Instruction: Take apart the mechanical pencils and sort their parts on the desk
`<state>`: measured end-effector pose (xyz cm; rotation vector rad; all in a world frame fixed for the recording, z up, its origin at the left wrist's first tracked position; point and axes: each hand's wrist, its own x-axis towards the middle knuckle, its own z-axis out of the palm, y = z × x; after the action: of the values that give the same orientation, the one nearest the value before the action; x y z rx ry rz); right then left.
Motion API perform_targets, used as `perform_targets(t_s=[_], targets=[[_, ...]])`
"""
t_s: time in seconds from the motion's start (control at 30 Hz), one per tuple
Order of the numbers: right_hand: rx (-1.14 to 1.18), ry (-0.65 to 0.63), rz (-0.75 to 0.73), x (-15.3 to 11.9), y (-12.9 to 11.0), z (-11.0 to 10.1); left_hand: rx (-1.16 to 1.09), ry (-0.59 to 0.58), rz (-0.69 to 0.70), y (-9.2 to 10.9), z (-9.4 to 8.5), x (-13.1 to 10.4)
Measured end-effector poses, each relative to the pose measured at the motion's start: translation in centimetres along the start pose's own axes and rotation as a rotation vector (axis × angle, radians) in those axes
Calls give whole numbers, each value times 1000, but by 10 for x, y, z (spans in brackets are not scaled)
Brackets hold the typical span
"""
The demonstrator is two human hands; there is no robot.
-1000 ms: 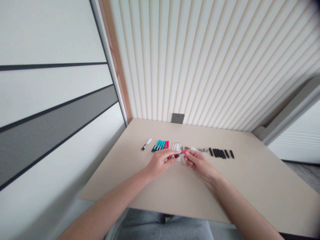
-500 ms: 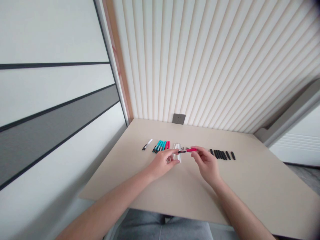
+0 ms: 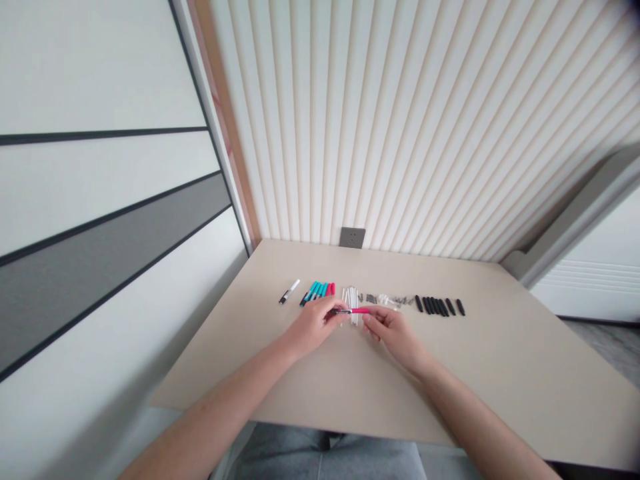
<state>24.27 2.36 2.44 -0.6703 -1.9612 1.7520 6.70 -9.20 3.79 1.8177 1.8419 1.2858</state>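
A pink pen [image 3: 357, 311] with a dark end lies level between my two hands, above the table. My left hand [image 3: 314, 323] is closed on its dark end, thumb and fingers pinching. At the pink end, my right hand [image 3: 391, 330] grips it with thumb and forefinger. Just beyond the pen lie several thin white refill tubes [image 3: 353, 295], partly hidden by the hands. Small grey pieces that look like springs [image 3: 400, 301] and small white parts [image 3: 383, 299] lie behind my right hand.
To the left are several teal pens [image 3: 314, 291], pink pens [image 3: 331, 289] and a white pen [image 3: 290, 292]. Several black barrels [image 3: 435, 306] lie in a row at the right. The table [image 3: 310, 393] meets a ribbed wall with a socket [image 3: 353, 237].
My right hand has moved left, closer to my left hand. My left hand has closed round the pen's dark end. The view has shifted slightly, and the small parts behind my right hand show more.
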Motion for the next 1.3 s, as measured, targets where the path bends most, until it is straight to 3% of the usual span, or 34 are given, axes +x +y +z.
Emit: perform_targets(t_s=[0.17, 0.4, 0.63, 0.8, 1.1, 1.3], targets=[[253, -123, 153, -2, 6, 6, 15, -29, 79, -1, -3, 0], [351, -225, 195, -5, 6, 7, -41, 25, 17, 6, -6, 0], [307, -125, 161, -2, 15, 2, -179, 85, -117, 5, -12, 0], [174, -43, 45, -1, 15, -3, -363, 155, -209, 0, -8, 0], [-332, 153, -147, -1, 17, -13, -289, 73, -254, -7, -3, -2], [-577, 145, -242, 0, 22, -23, -281, 64, -259, -8, -1, -3]])
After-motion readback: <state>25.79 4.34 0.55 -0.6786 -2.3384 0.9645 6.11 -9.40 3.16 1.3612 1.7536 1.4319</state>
